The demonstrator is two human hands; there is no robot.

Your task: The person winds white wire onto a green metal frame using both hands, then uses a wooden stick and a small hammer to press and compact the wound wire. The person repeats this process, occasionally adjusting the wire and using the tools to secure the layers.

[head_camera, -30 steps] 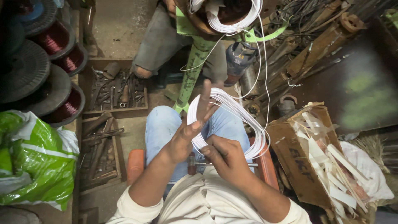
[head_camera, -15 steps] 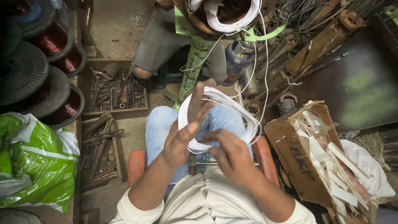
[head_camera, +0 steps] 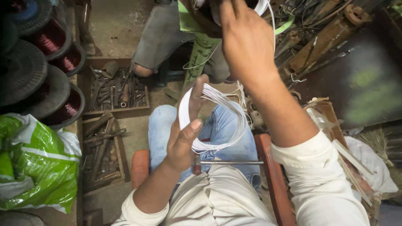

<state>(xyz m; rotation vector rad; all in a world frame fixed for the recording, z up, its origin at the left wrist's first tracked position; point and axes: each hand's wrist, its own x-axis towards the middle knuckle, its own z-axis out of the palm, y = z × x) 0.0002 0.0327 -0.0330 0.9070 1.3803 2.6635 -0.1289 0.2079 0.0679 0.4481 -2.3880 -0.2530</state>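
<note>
The left hand [head_camera: 184, 140] grips a coil of white wire [head_camera: 217, 119] over the lap, thumb and fingers closed around its left side. The right hand [head_camera: 247, 37] is raised toward the top edge; its grip cannot be told

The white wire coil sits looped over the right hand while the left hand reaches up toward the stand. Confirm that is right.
Not quite: the hands are swapped. The head view shows the white wire coil looped over the left hand, fingers raised through it, while the right hand reaches up toward the stand. The rest holds.
</note>
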